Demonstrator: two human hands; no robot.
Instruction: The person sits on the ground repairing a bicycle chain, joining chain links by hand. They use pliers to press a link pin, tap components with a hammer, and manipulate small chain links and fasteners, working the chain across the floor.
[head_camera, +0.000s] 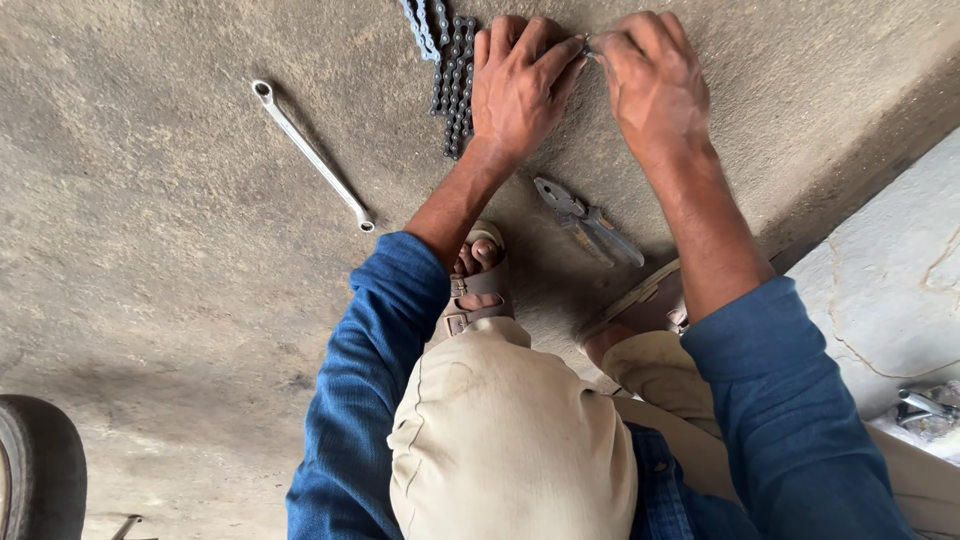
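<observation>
On the concrete floor (180, 250), chain (455, 85) lengthwise away, both hands (520, 85) adjoining.

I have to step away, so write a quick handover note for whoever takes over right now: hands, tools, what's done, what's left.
Left hand rests on the folded roller chain on the concrete floor. Right hand meets it fingertip to fingertip, pinching something small, too small to identify. Pliers lie just below the hands, untouched; a ring spanner lies off to the left. Chain still on the floor, and the fingertip work on it is unfinished.
</observation>
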